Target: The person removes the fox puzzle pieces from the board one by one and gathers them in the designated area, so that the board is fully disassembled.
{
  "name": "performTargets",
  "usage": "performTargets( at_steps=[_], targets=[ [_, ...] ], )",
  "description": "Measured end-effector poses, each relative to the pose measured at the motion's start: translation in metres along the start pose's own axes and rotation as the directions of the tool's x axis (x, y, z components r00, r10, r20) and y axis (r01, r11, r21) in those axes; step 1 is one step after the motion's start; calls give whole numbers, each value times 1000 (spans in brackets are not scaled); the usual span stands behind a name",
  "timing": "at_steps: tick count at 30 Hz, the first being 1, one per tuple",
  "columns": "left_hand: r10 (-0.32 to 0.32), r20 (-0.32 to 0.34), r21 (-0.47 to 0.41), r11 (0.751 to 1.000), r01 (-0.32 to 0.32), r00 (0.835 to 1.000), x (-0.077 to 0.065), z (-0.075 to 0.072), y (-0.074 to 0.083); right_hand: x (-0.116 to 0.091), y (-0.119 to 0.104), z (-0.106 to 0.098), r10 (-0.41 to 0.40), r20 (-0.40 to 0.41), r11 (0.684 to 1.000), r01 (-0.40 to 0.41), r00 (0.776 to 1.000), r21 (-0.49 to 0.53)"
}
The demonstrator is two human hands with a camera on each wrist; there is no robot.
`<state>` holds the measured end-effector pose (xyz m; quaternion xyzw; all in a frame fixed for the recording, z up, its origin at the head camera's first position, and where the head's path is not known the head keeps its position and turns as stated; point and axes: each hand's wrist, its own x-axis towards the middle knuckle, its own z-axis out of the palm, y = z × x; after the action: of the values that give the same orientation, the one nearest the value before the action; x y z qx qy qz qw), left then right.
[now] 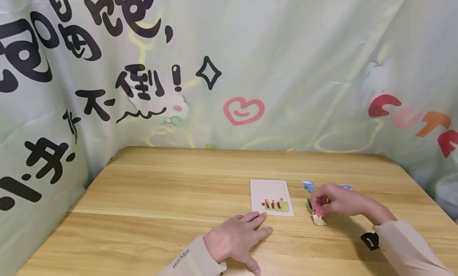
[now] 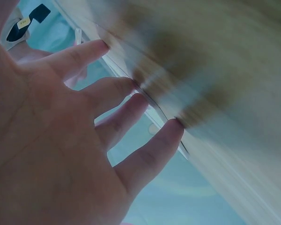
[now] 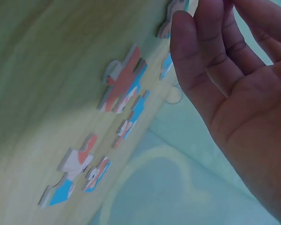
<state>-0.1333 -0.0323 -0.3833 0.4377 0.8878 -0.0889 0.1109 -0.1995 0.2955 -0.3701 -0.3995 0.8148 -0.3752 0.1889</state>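
Observation:
A white puzzle board (image 1: 266, 190) lies on the table, with a few joined jigsaw pieces (image 1: 277, 205) in its lower right part. My left hand (image 1: 236, 237) rests with fingers spread at the board's near edge; in the left wrist view its fingertips (image 2: 175, 125) touch down along that edge. Right of the board, my right hand (image 1: 336, 198) is bent over the loose pieces, thumb and fingers pinching a reddish jigsaw piece (image 1: 318, 212). A yellowish piece (image 1: 319, 219) lies just below those fingertips, and a blue piece (image 1: 308, 185) lies beyond them. The hand hides part of this group.
Several loose jigsaw pieces, among them a red and blue one (image 3: 124, 82) and a white and blue one (image 3: 72, 171), are spread over the wooden table (image 1: 143, 196) beside my right hand. A printed curtain (image 1: 286, 69) hangs behind the table's far edge.

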Motion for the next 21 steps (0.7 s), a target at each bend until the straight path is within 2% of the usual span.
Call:
performTargets(
  at_steps=[4, 17, 21],
  targets=[
    [-1, -1, -6, 1000, 1, 1000, -1, 0, 0, -2, 2, 1, -29, -6, 1000, 29, 1000, -11],
    [1, 0, -1, 1000, -1, 1000, -1, -1, 0, -7, 6, 9, 6, 7, 1000, -6, 1000, -27],
    [5, -2, 8, 1000, -5, 1000, -1, -1, 0, -6, 5, 10, 26, -4, 997, -26, 1000, -78]
  ],
)
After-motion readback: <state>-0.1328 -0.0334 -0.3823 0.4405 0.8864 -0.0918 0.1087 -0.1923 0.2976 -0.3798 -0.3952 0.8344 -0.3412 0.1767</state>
